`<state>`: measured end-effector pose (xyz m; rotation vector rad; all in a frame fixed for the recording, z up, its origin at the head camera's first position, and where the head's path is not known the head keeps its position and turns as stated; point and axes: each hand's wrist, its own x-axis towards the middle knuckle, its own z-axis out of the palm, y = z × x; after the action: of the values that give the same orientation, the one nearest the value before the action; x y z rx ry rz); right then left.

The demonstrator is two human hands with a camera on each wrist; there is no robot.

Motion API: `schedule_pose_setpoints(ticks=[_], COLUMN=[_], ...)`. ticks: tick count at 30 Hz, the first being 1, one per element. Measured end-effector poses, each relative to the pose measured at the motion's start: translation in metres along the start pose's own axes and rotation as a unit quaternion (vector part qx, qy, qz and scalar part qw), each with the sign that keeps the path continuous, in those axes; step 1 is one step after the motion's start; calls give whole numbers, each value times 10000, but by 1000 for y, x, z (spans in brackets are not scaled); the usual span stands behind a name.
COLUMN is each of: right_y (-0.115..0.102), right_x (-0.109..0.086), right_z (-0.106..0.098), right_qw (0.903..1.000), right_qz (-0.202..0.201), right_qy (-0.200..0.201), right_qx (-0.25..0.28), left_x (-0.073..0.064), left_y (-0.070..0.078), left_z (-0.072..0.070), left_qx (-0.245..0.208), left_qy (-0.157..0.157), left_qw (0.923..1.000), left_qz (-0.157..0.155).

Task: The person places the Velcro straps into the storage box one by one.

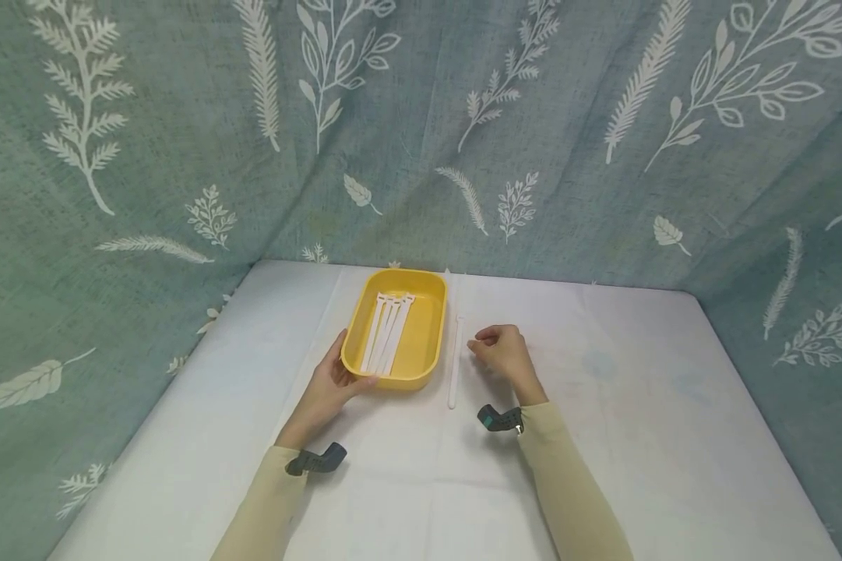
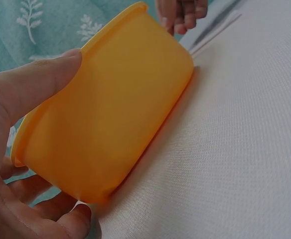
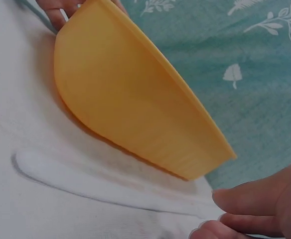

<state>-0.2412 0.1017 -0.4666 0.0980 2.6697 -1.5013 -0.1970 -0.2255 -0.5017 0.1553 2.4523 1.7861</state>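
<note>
My left hand (image 1: 327, 392) holds the near left corner of a yellow plastic tray (image 1: 431, 354). In the left wrist view the thumb lies over its rim and the fingers curve round the outside of the end. Several white strap ties (image 1: 387, 335) with slotted heads lie side by side inside the tray. One more white strap tie (image 1: 455, 362) lies lengthwise on the white cloth, just right of the tray. Beside it, my right hand (image 1: 503, 357) hovers with loosely bent fingers and nothing visible in them. The thumb and fingertips are near the tie's far, slotted end.
A white cloth (image 1: 645, 421) covers the table. Behind it and on both sides hangs a blue-green curtain (image 1: 406, 171) with white leaf prints, right up to the table's edges. Each wrist wears a dark strapped camera (image 1: 499, 418).
</note>
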Motion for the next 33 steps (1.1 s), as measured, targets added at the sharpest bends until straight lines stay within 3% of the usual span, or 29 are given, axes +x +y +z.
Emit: schedule_pose_setpoints(ticks=[14,33], right_y=[7,5], right_x=[1,0], right_z=[14,23], right_qw=[9995,9989], right_qz=[220,79], right_qy=[-178,-81], right_qx=[-144,-457], left_x=[-1,-1], left_y=[-2,1], left_z=[-1,0], left_qx=[-113,-135], left_qy=[-81,-79], left_qw=[9999,9999], left_qz=[50,53])
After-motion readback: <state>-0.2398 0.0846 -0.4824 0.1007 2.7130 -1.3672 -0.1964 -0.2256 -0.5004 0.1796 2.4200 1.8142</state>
